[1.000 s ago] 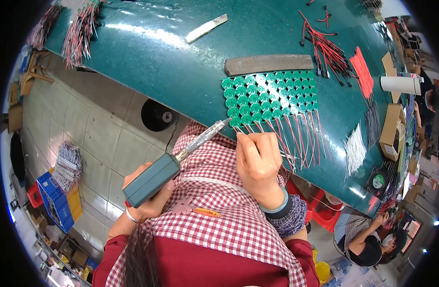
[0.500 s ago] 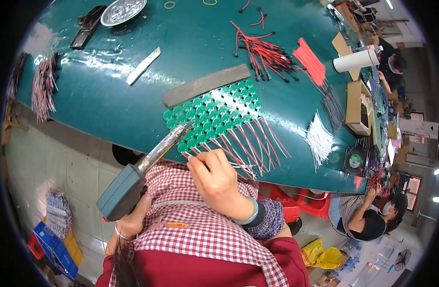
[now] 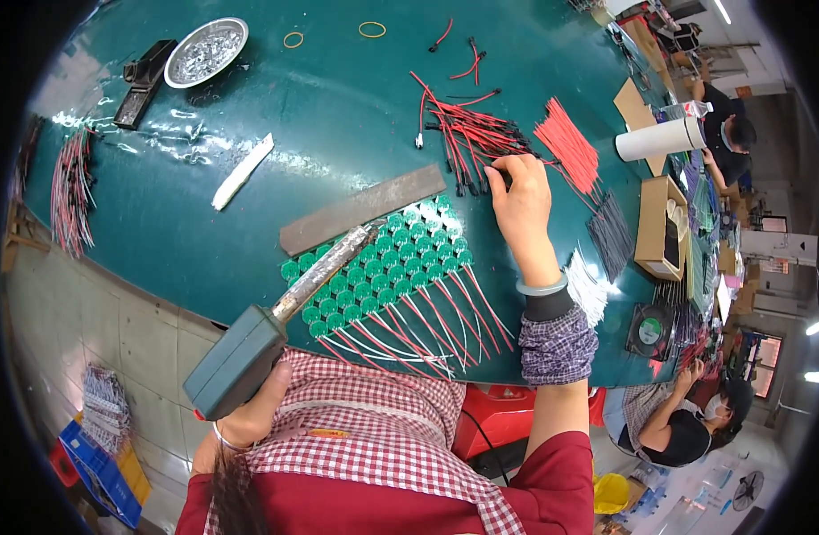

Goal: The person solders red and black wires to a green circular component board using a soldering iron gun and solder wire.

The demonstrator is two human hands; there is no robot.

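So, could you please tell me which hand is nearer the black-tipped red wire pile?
Right. The right hand is at the lower right edge of the black-tipped red wire pile; the left hand is far to its lower left.

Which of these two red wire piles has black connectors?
The tangled pile by your right hand; the straight pile, farther right, lies neatly aligned and shows none.

The left hand (image 3: 256,412) is partly hidden by the soldering iron (image 3: 244,357) at lower left, and whether anything is pinched by the right hand (image 3: 522,198), right of centre, cannot be told.
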